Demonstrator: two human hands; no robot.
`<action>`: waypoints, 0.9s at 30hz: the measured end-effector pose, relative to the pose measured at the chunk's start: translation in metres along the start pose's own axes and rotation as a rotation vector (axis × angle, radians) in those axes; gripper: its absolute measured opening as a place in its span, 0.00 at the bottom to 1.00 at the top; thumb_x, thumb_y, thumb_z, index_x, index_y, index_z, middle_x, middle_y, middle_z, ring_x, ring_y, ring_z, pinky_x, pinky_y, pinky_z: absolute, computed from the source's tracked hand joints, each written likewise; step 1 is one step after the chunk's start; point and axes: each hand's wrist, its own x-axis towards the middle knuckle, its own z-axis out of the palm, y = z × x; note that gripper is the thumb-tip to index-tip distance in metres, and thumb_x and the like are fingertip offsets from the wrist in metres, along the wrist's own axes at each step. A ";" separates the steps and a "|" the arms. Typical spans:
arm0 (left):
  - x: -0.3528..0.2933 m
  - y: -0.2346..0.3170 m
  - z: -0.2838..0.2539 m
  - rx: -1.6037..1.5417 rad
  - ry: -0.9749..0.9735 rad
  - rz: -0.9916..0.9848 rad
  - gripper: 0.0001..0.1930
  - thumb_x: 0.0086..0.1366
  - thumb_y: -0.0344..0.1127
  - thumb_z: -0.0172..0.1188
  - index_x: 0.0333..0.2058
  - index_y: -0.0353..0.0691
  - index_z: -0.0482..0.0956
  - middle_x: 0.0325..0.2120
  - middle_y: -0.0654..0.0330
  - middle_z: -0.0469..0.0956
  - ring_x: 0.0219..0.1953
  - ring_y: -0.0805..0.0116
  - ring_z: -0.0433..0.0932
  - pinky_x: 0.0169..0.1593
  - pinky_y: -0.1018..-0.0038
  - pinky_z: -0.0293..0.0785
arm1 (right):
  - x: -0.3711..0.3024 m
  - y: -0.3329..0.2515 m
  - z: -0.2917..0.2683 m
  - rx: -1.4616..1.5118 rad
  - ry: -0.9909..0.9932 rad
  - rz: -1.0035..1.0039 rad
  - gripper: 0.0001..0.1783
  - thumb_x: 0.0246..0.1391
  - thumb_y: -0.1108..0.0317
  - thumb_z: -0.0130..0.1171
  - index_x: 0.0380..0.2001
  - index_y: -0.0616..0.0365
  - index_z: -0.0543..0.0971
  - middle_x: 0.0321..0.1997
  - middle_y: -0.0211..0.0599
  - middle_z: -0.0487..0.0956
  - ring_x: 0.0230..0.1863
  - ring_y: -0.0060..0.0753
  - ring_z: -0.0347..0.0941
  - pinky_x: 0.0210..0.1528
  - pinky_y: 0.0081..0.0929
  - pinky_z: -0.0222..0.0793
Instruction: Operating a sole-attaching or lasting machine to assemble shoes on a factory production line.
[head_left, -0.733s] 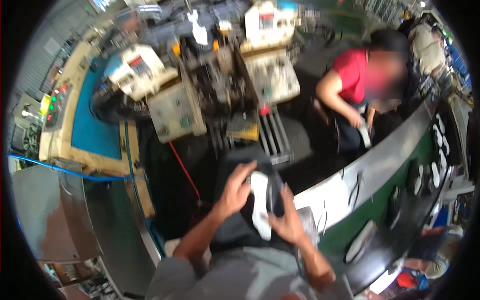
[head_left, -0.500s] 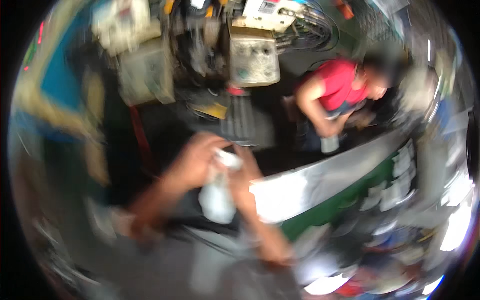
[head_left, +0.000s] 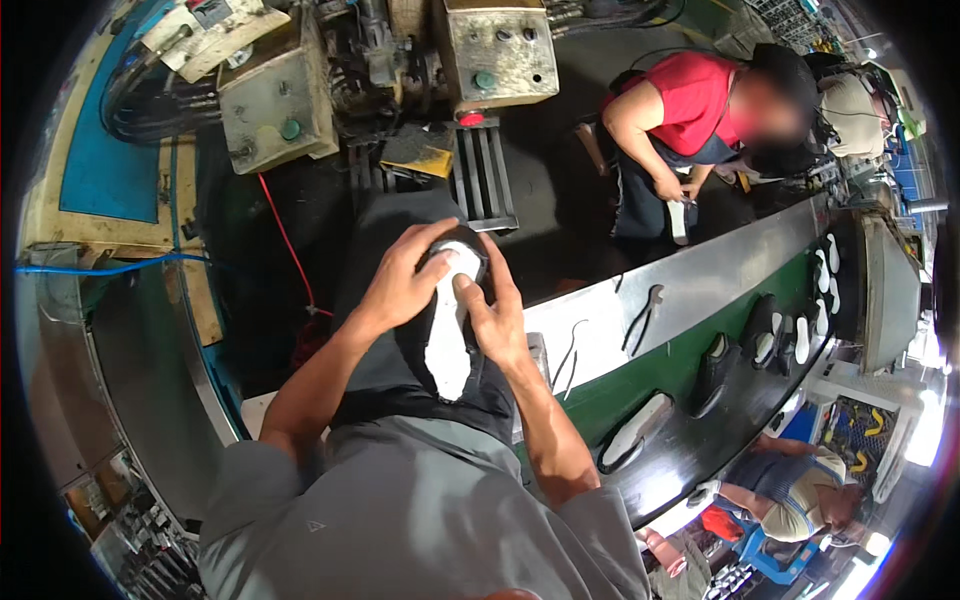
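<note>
Over my lap lies a black shoe upper (head_left: 450, 345) with its white sole side turned up and its toe pointing away from me. My left hand (head_left: 405, 280) grips the toe end from the left, thumb on the white face and fingers around the dark edge. From the right, my right hand (head_left: 497, 318) holds the same end, its thumb pressed on the white surface. The shoe's underside is hidden against my dark trousers.
Right of me, a metal ledge (head_left: 590, 325) carries pincers (head_left: 643, 320); beyond it a conveyor (head_left: 690, 450) bears several shoes. A co-worker in red (head_left: 690, 100) holds a white-soled piece. Ahead stand machine control boxes (head_left: 500, 60). Another person (head_left: 795, 490) works across the conveyor.
The view has steadied from a strong blur and shifted. The shoe and both hands now show clearly, with both hands still at its far end. The co-worker in red still holds a piece.
</note>
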 end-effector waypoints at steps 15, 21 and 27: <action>-0.009 -0.025 0.015 -0.099 0.022 -0.123 0.23 0.76 0.33 0.62 0.67 0.34 0.78 0.59 0.44 0.82 0.62 0.51 0.82 0.66 0.62 0.76 | -0.005 0.020 0.005 -0.053 -0.014 0.001 0.41 0.71 0.61 0.61 0.80 0.65 0.62 0.75 0.68 0.73 0.79 0.61 0.68 0.79 0.44 0.62; -0.002 -0.017 -0.018 -0.204 -0.274 -0.158 0.31 0.76 0.31 0.60 0.75 0.33 0.67 0.65 0.46 0.80 0.65 0.60 0.79 0.68 0.66 0.74 | -0.002 0.021 -0.017 0.068 -0.175 0.047 0.47 0.69 0.67 0.61 0.84 0.67 0.52 0.82 0.66 0.63 0.85 0.52 0.58 0.84 0.38 0.52; -0.024 -0.046 0.016 -1.092 -0.350 -0.354 0.42 0.80 0.38 0.61 0.84 0.44 0.49 0.79 0.58 0.60 0.79 0.67 0.59 0.81 0.65 0.52 | -0.014 0.044 -0.019 0.587 -0.173 0.186 0.45 0.78 0.57 0.56 0.85 0.64 0.50 0.86 0.56 0.58 0.87 0.46 0.51 0.86 0.37 0.45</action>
